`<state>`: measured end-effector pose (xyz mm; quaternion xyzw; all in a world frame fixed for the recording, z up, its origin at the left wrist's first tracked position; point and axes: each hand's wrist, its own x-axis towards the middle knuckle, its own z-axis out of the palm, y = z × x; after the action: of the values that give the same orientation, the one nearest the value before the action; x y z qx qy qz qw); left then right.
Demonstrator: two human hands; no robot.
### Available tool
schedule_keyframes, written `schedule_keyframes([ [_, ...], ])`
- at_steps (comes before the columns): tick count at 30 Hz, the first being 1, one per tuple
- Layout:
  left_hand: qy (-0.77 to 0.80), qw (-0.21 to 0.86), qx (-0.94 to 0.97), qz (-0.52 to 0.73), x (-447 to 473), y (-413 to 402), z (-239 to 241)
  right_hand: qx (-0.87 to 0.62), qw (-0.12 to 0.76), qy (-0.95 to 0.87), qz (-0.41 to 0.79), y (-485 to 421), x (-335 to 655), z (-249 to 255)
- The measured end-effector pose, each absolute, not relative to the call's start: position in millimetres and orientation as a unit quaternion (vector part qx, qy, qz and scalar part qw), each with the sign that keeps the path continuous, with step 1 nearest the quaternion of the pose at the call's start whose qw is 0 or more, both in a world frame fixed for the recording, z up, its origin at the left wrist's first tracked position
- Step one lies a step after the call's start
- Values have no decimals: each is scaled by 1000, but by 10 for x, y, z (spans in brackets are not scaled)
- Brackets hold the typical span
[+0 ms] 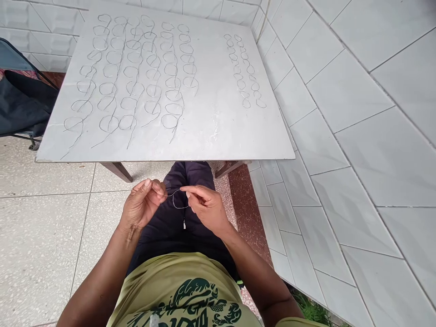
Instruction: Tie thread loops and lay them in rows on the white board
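A thin piece of wire (177,200), bent into a small loop, hangs between my two hands above my lap. My left hand (143,204) pinches one end of it with thumb and fingers closed. My right hand (204,206) pinches the other end, its fingers curled together. On the white table (211,131) in front of me lie several rows of finished wire loops (136,72), larger ones on the left. A double row of smaller wire loops (243,70) lies towards the table's right side.
A white tiled wall (357,113) runs close along the right. A dark chair with a black bag (20,102) stands at the left of the table. The floor is speckled light tile (44,227); a red strip (245,209) edges the wall.
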<state>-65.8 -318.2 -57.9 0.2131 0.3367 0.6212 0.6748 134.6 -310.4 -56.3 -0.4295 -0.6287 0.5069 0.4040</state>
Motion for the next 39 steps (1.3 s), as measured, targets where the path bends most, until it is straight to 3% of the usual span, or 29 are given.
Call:
schedule_keyframes([
  [17,296,750,213,551,-658,-3090,-412,-370,375,-717,457,-3060,1359,-478],
  [25,432,663,258,554,-626,-3181,-474,-474,399,-646,446,-3066,1371,-650],
  [39,562,533,252,580,-204,-3350,-626,-504,433,-640,386,-3243,1173,-790],
])
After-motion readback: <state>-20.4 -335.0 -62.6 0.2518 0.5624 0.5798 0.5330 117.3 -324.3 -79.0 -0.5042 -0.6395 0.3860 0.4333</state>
